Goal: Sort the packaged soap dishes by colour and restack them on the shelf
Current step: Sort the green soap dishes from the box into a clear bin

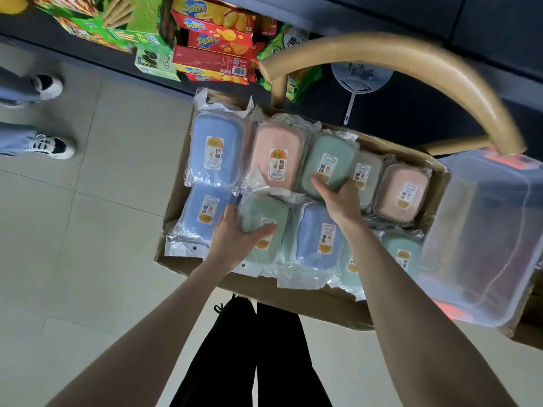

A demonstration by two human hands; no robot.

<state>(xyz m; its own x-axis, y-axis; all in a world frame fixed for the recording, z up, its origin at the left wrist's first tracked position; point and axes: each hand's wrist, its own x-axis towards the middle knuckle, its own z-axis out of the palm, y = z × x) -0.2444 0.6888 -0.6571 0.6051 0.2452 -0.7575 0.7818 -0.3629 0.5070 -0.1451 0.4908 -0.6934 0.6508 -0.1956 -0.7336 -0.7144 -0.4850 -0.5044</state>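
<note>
In the cardboard box, near the middle of its near edge, my left hand grasps the near green dish, thumb across its top and fingers down its left side. My right hand grasps the far green dish in the row along the far edge, fingers over its near end and thumb at its right side.

That gives me 2 greens in hand. I judge the step is gathering greens into 1 stack. The plastic wrappers look slippery and loose, so I would grip the hard shells rather than the film. I would also lift straight up, because the pink dish and the blue dish lie just beside them with wrappers overlapping. More greens sit toward the near right corner, beside the clear bin, so I would build the stack there and keep the labels facing up.
</note>
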